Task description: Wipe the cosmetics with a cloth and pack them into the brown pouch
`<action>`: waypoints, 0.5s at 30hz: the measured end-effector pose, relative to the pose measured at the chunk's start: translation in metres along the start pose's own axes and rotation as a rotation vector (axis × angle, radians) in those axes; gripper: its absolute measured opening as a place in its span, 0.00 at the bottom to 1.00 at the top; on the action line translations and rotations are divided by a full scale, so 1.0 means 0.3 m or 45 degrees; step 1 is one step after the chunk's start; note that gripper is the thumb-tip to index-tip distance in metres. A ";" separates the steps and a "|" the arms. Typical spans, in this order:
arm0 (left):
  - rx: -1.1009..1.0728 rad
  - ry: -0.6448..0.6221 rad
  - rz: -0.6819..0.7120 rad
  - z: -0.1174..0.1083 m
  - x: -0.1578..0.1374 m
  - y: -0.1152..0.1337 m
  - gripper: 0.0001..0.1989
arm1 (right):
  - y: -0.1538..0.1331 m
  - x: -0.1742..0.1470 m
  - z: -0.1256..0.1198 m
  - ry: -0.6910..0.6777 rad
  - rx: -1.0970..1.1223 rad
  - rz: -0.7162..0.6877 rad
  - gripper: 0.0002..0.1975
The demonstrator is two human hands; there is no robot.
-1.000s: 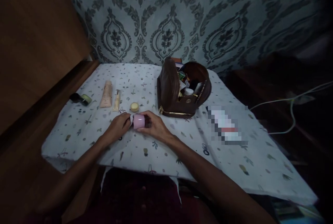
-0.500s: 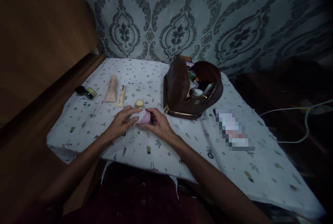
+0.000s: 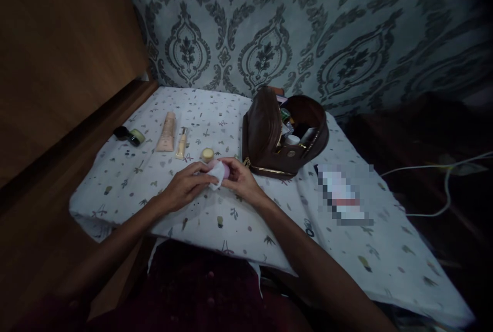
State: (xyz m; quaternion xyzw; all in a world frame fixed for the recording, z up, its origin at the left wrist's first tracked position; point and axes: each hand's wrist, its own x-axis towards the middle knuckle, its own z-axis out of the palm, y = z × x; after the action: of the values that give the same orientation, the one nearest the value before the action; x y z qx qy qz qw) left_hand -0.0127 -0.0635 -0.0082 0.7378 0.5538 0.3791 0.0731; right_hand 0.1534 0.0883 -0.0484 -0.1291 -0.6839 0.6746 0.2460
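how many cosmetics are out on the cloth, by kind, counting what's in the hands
tubes: 2, a peach tube and a slim one
small jars: 2, a yellow jar and a green-lidded jar
pink containers: 1, a pink container held in the right hand
white pads: 1, a pad pressed on it by the left hand
bags: 1, a brown bag, open
total: 7

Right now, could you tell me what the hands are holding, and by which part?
The right hand grips a pink jar by its side; the left hand presses a white pad against its near end.
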 end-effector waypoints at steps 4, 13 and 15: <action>-0.087 0.083 -0.101 -0.016 0.009 0.007 0.13 | -0.009 0.005 -0.015 0.069 0.077 -0.004 0.34; -0.065 0.115 -0.105 -0.022 0.003 0.009 0.19 | -0.016 0.001 -0.012 0.037 0.200 0.078 0.38; -0.011 0.067 -0.080 -0.024 0.006 0.013 0.22 | -0.011 -0.003 -0.013 0.011 0.197 0.093 0.37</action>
State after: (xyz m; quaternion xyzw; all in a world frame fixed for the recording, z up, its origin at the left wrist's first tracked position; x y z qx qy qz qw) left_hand -0.0143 -0.0656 -0.0002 0.7094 0.5767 0.3984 0.0736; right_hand 0.1566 0.0908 -0.0453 -0.1377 -0.6234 0.7334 0.2335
